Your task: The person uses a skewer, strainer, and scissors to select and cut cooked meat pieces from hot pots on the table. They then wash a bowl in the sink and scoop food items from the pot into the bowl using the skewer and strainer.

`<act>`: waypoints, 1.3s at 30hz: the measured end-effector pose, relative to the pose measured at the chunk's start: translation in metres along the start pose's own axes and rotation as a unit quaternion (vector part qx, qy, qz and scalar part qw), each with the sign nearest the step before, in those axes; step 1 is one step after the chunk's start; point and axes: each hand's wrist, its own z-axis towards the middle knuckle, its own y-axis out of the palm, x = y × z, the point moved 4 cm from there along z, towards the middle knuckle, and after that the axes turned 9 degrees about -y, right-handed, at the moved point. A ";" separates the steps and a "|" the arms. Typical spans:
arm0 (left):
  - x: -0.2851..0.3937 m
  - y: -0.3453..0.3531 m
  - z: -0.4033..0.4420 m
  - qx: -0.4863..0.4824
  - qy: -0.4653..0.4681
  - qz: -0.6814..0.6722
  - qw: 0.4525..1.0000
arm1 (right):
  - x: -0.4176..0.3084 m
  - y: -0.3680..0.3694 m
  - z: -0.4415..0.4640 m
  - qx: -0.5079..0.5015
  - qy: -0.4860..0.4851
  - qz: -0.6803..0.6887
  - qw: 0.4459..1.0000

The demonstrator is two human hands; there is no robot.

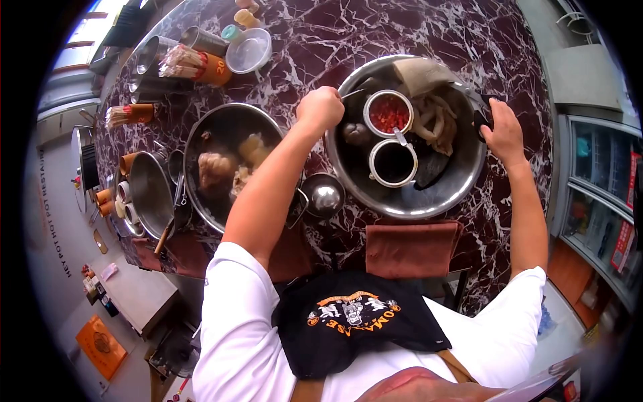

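**Gripping at Both Sides of a Steel Bowl (432, 206)**

The wide, round bowl of shiny metal stands on the table (321, 40), which is dark red, smooth and veined with white. The left hand (320, 108) is closed in a fist at the bowl's left edge, around a thin metal rod (352, 92). The right hand (504, 132) curls its fingers on a black handle (479, 125) by the right rim. Inside are two round pots (394, 184), one with red chopped bits (387, 119), one with dark liquid (394, 163), beside wrinkled, pale strips (434, 127). The orange cup (216, 69) carries "20"; the black apron (358, 325) shows "OMALASE"; the wall (53, 214) reads "HEY POT HOT POT".
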 end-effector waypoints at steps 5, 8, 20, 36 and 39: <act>0.000 0.002 -0.024 0.080 0.031 -0.066 0.994 | 0.010 0.012 0.021 -0.036 -0.033 -0.006 0.999; -0.006 -0.012 -0.046 0.088 0.023 -0.043 0.995 | 0.009 0.021 0.025 -0.041 -0.039 0.009 0.998; -0.014 0.038 -0.013 0.066 0.052 -0.149 0.985 | 0.005 0.006 0.060 -0.097 -0.044 0.023 0.994; -0.012 0.038 -0.026 0.057 0.053 -0.232 0.970 | -0.095 0.012 0.125 -0.094 -0.185 -0.314 0.927; -0.013 0.038 -0.027 0.063 0.051 -0.226 0.971 | -0.097 0.000 0.115 -0.107 -0.193 -0.299 0.928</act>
